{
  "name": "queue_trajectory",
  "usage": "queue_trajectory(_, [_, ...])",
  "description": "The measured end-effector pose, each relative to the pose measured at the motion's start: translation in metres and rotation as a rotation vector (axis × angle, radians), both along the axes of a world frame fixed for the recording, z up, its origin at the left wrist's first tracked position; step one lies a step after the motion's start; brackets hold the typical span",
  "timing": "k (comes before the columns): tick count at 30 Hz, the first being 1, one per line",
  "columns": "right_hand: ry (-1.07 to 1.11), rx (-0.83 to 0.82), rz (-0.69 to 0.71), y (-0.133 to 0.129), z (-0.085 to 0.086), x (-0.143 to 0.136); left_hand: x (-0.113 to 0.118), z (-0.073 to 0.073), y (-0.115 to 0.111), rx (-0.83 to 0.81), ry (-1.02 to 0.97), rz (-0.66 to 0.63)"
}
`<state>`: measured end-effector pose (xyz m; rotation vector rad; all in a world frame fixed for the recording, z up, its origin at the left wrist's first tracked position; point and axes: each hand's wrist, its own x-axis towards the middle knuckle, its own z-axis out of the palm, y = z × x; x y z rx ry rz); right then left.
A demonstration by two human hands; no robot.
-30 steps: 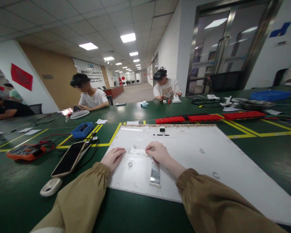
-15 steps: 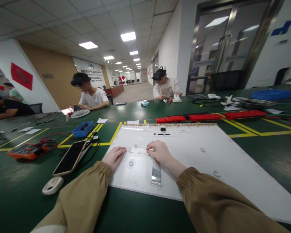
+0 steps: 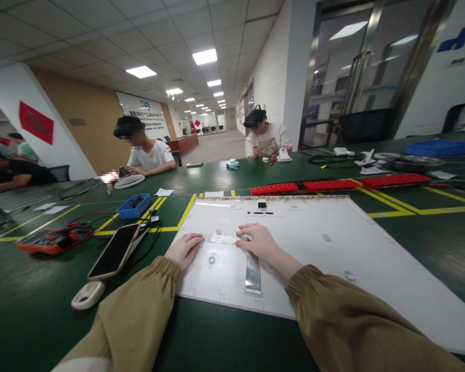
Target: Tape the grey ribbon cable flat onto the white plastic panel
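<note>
A large white panel [image 3: 310,279] lies flat on the green table. Across its left part runs a pale, shiny strip [image 3: 222,238], and a silvery ribbon [image 3: 252,271] with a connector at its near end extends toward me. My left hand [image 3: 185,250] rests on the panel at the strip's left end, its fingers close together. At the right end, my right hand [image 3: 259,242] touches the strip with bent fingers, just above the ribbon. Whatever lies beneath the fingertips of either hand is hidden. A small black part [image 3: 262,205] sits near the panel's far edge.
Left of the panel are a phone [image 3: 114,251], a white oval object [image 3: 88,295], an orange multimeter [image 3: 48,242] with cables and a blue bin [image 3: 134,206]. Red strips [image 3: 329,185] lie beyond the panel. Two people sit across the table.
The view has shifted slightly. My right hand's fingers look a little more spread at the strip; my left hand stays at its left end.
</note>
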<state>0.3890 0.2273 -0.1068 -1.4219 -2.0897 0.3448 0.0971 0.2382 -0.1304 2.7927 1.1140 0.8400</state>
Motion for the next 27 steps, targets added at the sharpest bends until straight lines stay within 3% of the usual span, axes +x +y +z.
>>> queue_trajectory(27, [-0.173, -0.097, -0.006, -0.0025, -0.0004, 0.0023, 0.0, 0.0003, -0.0002, 0.001, 0.011, 0.004])
